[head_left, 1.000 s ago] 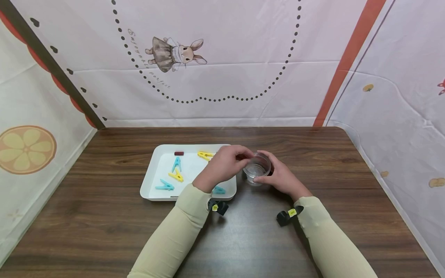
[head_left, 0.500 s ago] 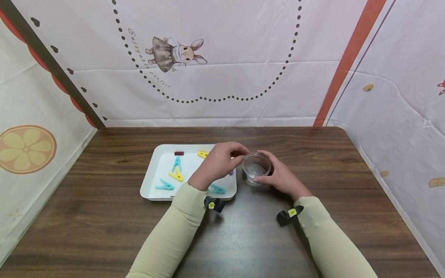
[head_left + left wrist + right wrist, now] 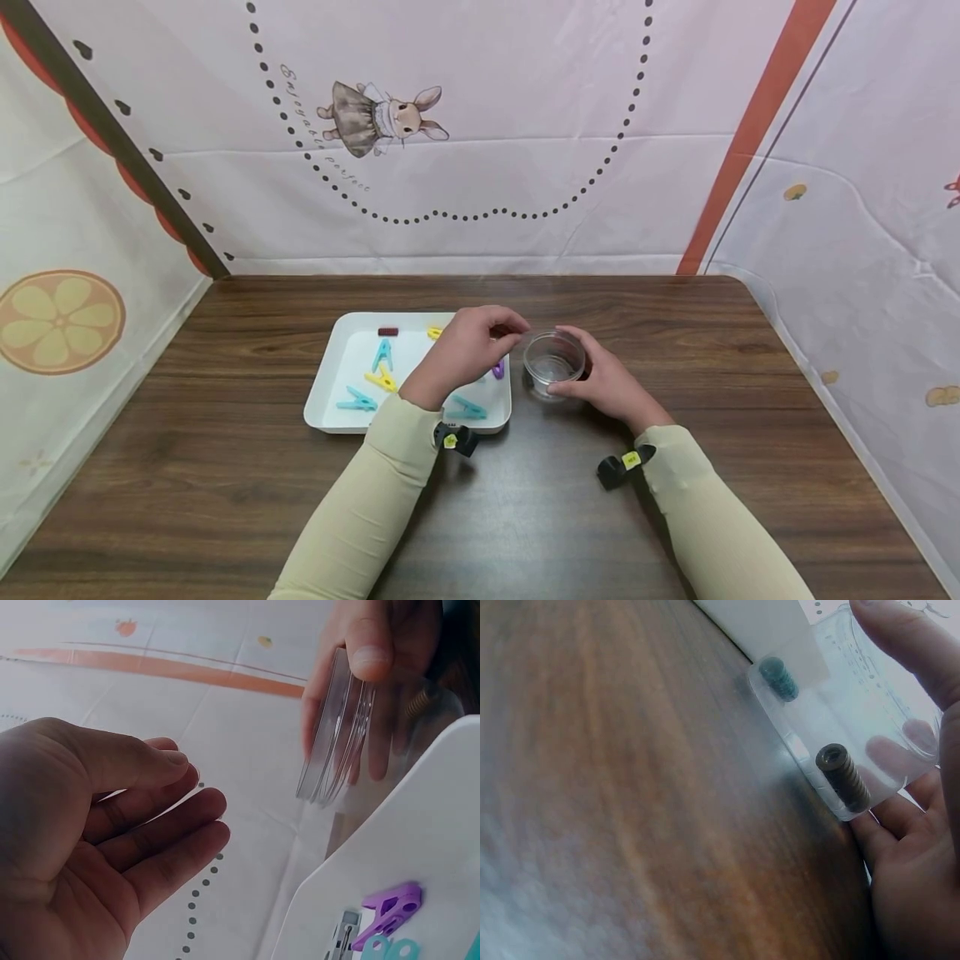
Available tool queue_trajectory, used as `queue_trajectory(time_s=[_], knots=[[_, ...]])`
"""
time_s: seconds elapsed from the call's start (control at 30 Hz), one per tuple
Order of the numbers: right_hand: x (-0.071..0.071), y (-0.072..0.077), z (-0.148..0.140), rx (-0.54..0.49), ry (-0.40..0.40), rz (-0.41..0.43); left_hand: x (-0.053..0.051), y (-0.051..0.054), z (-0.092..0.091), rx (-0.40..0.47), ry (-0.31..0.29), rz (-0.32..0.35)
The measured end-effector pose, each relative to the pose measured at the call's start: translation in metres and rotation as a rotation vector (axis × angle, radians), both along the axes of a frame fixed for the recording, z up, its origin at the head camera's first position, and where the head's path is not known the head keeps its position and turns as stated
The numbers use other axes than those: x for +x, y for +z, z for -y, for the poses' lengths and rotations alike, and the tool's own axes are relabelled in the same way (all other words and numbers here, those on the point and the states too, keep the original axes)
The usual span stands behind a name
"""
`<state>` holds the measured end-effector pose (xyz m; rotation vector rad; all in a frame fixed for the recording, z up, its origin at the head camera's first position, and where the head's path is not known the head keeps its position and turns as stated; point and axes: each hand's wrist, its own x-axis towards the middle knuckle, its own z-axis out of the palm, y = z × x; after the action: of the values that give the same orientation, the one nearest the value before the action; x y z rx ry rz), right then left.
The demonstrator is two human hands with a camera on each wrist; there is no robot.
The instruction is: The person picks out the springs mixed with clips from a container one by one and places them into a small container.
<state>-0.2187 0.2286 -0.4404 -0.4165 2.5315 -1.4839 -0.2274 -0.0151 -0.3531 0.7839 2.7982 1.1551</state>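
The wood table (image 3: 187, 467) runs well past the tray (image 3: 347, 362) left, right and nearward, its far edge closer, with printed cloth (image 3: 517, 175) behind and at both sides. Just right of the tray stands the clear cup (image 3: 553, 368), clasped by the right hand (image 3: 611, 385), two coils (image 3: 845, 780) inside. The left hand (image 3: 465, 348) hovers over the tray's right part, fingers loosely bent and holding nothing, a narrow gap from the cup.

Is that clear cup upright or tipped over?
Upright. In the head view, the clear cup has its wide round top facing up, with the right hand gripping its side.
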Motion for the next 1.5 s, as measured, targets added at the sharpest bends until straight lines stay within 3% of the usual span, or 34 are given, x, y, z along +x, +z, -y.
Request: queue_trajectory(time_s=[0.37,0.8,1.1,1.33,1.5], knots=[[0.000,0.001,0.002,-0.015,0.004,0.009,-0.001,-0.001,0.009,0.014,0.015,-0.016],[0.000,-0.001,0.002,-0.018,0.001,0.007,-0.006,0.002,0.022,0.027,0.075,-0.006],[0.001,-0.001,0.002,-0.027,-0.002,0.008,-0.009,0.005,0.033,0.095,0.102,0.102],[0.001,0.000,0.002,-0.023,0.000,0.002,-0.009,0.009,0.039,0.040,0.127,0.007],[0.001,0.000,0.001,-0.027,-0.001,-0.005,-0.012,0.008,0.042,0.047,0.135,0.014]])
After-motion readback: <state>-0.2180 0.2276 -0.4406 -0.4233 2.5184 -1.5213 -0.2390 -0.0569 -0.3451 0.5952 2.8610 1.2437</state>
